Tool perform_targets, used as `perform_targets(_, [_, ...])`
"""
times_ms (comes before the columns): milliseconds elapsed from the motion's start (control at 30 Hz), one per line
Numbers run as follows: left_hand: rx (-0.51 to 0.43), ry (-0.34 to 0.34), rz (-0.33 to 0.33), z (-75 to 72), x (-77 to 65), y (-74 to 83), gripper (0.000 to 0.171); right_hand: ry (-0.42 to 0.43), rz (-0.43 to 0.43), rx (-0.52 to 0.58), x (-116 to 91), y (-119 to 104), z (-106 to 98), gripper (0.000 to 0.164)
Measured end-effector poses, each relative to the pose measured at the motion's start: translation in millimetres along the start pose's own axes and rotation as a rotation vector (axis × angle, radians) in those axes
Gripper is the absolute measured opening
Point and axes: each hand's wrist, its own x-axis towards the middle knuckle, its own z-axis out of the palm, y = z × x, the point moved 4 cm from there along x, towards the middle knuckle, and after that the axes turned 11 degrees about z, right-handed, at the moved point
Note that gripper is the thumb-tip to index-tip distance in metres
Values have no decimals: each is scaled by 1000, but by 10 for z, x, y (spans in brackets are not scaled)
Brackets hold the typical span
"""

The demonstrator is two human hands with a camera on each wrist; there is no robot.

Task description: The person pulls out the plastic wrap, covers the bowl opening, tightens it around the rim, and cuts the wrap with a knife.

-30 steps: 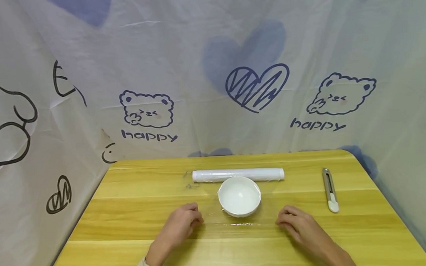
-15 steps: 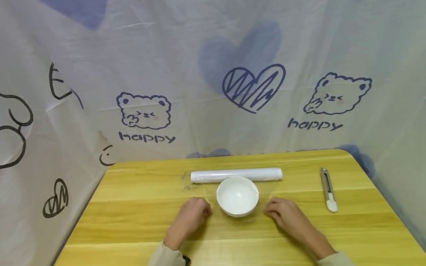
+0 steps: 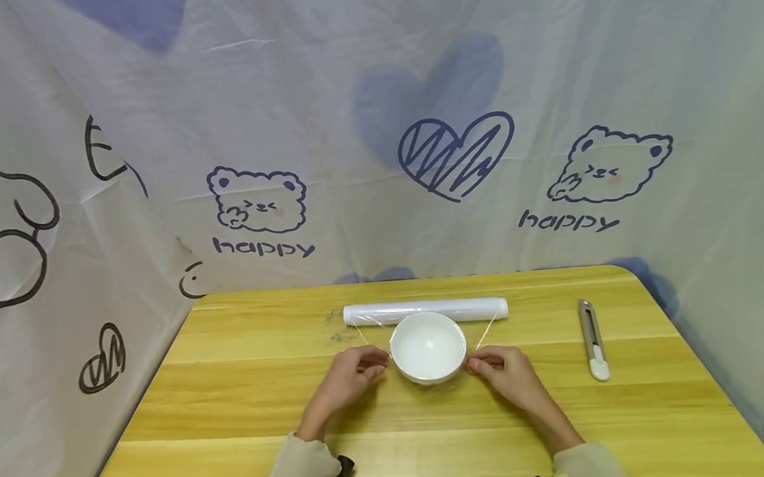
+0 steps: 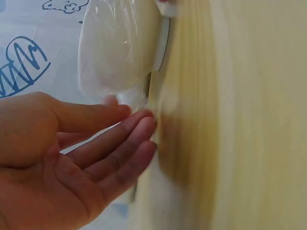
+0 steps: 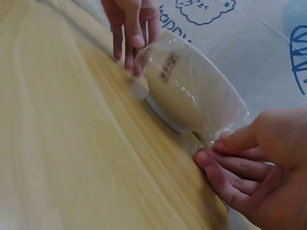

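Note:
A white bowl [image 3: 428, 347] stands upright on the table, with clear cling film [image 5: 199, 79] stretched over its mouth and down its near side. At the bowl's left, my left hand [image 3: 349, 376] pinches a gathered edge of the film between thumb and fingertips. My right hand [image 3: 508, 374] pinches the film on the opposite side, fingertips close to the bowl's wall and low over the table. Behind the bowl lies a white roll of cling film [image 3: 481, 309], from which taut film edges run toward both hands. A small printed mark shows on the bowl in the right wrist view.
A grey and white utility knife [image 3: 593, 339] lies to the right of the bowl on the wooden table [image 3: 222, 388]. Behind the table hangs a pale curtain [image 3: 355, 218] with heart and bear drawings; more of it closes off both sides.
Both hands have moved inward and slightly away from me, from the film's spread near corners to the bowl's sides. The film's front edge is now drawn in against the bowl.

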Motion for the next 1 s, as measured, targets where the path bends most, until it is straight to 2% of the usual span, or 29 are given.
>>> perform_targets(100, [-180, 47, -2, 71, 34, -13, 19, -72, 55, 172, 22, 6, 43, 23])
perform_targets(167, [-293, 79, -21, 85, 36, 51, 20, -130, 88, 289, 25, 16, 90, 28])
perform_targets(233, [-386, 107, -49, 121, 34, 68, 21, -167, 117, 354, 16, 22, 139, 32])
perform_targets(367, [-454, 138, -109, 214, 23, 29, 29, -173, 157, 414, -8, 18, 210, 34])
perform_targets(433, [-491, 142, -118, 262, 25, -27, 33, -167, 169, 434, -16, 14, 224, 35])
perform_targets(567, [-554, 136, -126, 276, 12, -26, 40, -201, 188, 463, -20, 9, 224, 39])
perform_targets(667, [-560, 142, -135, 258, -28, 4, 41, -267, 176, 402, -9, -44, 148, 41])
perform_targets(733, [-542, 186, -138, 248, -74, 62, 44, -262, 149, 297, 17, -124, 17, 38])
perform_targets(800, [-532, 262, -142, 274, -123, 172, 51, -182, 92, 168, 87, -249, -165, 32])
perform_targets(900, [-503, 441, -176, 374, -217, 408, 67, 11, -32, -58, 280, -480, -380, 23])
perform_targets(967, [-515, 563, -215, 503, -264, 580, 76, 95, -124, -184, 457, -612, -430, 21])
perform_targets(1000, [-517, 614, -237, 574, -281, 660, 79, 111, -170, -238, 552, -659, -427, 21])
